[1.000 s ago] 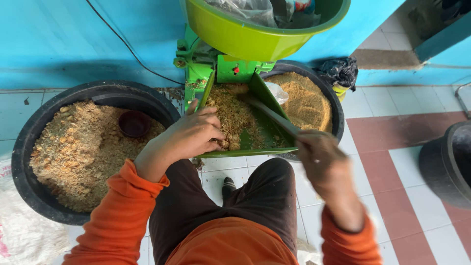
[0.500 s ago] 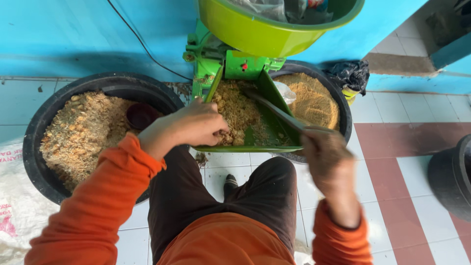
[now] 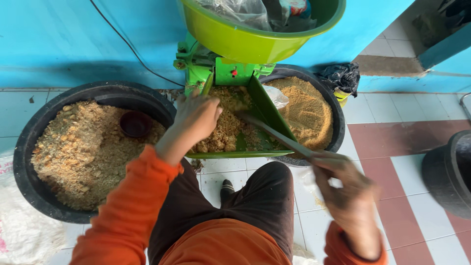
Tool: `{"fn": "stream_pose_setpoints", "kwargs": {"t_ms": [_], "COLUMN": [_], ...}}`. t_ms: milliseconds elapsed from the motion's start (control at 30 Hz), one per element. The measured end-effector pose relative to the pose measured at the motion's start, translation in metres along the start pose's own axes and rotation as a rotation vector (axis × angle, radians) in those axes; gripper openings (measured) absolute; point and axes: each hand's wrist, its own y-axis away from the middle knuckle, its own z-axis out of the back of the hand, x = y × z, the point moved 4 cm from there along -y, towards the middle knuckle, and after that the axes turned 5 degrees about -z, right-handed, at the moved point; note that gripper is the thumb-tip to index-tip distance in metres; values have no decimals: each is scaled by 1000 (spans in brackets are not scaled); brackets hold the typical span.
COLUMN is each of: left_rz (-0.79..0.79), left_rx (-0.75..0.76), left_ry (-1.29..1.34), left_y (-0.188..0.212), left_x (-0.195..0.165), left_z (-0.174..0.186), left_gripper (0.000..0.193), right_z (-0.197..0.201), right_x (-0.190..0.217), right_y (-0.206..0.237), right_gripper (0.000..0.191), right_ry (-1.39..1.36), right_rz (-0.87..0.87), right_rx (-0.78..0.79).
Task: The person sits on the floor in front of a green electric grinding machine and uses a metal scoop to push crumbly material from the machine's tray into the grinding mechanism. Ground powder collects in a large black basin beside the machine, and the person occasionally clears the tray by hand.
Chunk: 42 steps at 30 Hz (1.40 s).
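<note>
A green grinding machine (image 3: 216, 68) stands against the blue wall with a green feed tray (image 3: 267, 105) full of coarse brown crumbly feed (image 3: 223, 132). My left hand (image 3: 196, 115) rests palm-down on the feed in the tray, fingers apart. My right hand (image 3: 348, 189) is closed on the handle of a long flat stick (image 3: 274, 132) whose tip reaches into the feed near the machine's mouth. A lime-green basin (image 3: 255, 39) sits on top of the machine.
A large black tub (image 3: 29, 142) of coarse feed with a small dark bowl (image 3: 135, 122) in it is at left. Behind the tray a black tub (image 3: 336, 122) holds finer ground meal. Another black container (image 3: 449, 172) stands at right. A white sack lies at bottom left.
My left hand has slid forward, deeper into the tray toward the machine. The stick's tip has moved up the tray with it. The view has shifted slightly right.
</note>
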Motion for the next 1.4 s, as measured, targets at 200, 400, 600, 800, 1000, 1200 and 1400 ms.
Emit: {"fn": "stream_pose_setpoints", "kwargs": {"t_ms": [200,400,600,800,1000,1200,1400], "left_rz": [-71,-15,-14,-60,-38,-104,-146], "left_rx": [-210,-173,-181,-228,-278,-671,-773], "left_ry": [46,18,-4,40,152,55,144], "left_y": [37,41,42,44,46,53,69], "left_x": [-7,-5,-8,-11,-10,-11,4], "left_z": [-10,-9,-10,-6,3,20,38], "left_gripper": [31,33,36,33,14,34,33], "right_z": [-91,-103,-34,-88,-56,-23,-46], "right_x": [2,8,18,11,-5,-44,-62], "right_y": [-25,-48,-26,-53,-31,-13,-16], "right_gripper": [16,15,14,14,12,8,6], "right_ry": [62,42,105,79,78,-544,-307], "right_rz": [319,303,187,236,249,-48,-43], "right_rx": [8,-6,-111,2,-129,-347,-188]}}
